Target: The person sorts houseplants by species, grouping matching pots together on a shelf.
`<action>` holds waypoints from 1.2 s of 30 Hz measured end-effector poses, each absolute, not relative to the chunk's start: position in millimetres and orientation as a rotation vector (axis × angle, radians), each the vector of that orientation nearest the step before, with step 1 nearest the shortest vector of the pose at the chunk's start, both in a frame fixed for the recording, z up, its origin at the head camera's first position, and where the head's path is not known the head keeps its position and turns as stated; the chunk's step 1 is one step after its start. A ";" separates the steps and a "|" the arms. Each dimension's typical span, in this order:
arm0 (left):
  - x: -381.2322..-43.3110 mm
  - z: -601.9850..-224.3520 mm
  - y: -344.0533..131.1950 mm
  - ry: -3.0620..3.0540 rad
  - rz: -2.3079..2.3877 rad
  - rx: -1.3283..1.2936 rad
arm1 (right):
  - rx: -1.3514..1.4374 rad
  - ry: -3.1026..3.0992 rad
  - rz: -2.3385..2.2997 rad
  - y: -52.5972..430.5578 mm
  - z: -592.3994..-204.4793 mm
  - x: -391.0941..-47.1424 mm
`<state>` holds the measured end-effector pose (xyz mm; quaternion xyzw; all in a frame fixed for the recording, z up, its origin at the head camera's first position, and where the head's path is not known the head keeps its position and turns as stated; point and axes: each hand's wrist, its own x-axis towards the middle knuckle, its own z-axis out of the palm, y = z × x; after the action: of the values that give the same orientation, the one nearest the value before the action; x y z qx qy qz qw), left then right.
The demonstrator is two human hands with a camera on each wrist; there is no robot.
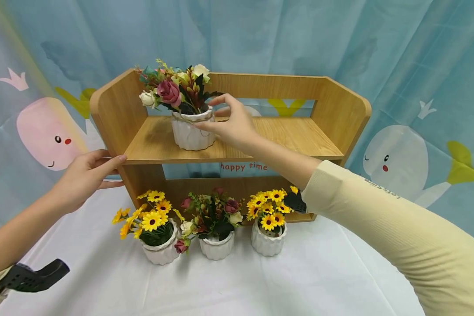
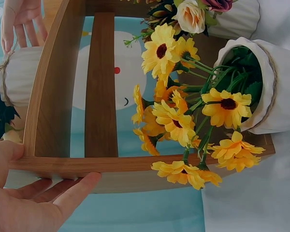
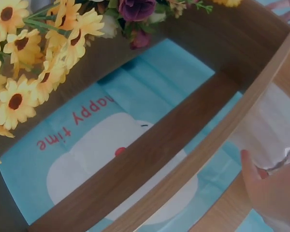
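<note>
On the upper board of the wooden shelf (image 1: 300, 131), toward its left end, a white ribbed pot (image 1: 193, 134) of mixed artificial flowers (image 1: 170, 92) stands upright. My right hand (image 1: 235, 123) holds this flower pot from its right side near the rim, thumb in front and fingers behind. The right wrist view shows the thumb of that hand (image 3: 275, 193) against the white pot (image 3: 268, 121). My left hand (image 1: 84, 175) grips the shelf's left side panel (image 2: 53, 164) where the upper board meets it, thumb on one face and fingers on the other.
Three more white pots stand on the white tablecloth (image 1: 237, 289) before the shelf: yellow sunflowers (image 1: 152, 219) at left, roses (image 1: 217, 215) in the middle, sunflowers (image 1: 268, 208) at right. A blue printed curtain (image 1: 245, 39) hangs behind.
</note>
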<state>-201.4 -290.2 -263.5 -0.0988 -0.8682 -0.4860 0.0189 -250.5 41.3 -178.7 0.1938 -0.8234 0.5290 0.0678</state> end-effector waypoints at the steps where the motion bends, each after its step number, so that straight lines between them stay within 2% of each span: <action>1: -201.3 -263.5 -290.2 -2.696 -1.511 -0.305 | 0.585 -2.479 1.603 42.9 -178.0 -249.4; 16: -201.3 -261.2 -290.1 -2.732 -1.508 -0.283 | 0.559 -2.600 1.535 64.1 -181.7 -238.7; 36: -200.4 -262.8 -288.2 -2.713 -1.467 -0.304 | 0.723 -2.573 1.360 76.5 -208.4 -220.1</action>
<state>-200.4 -288.2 -262.8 -0.0981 -0.8752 -0.4732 0.0210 -220.1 76.5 -208.4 0.2405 -0.8558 0.4524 0.0711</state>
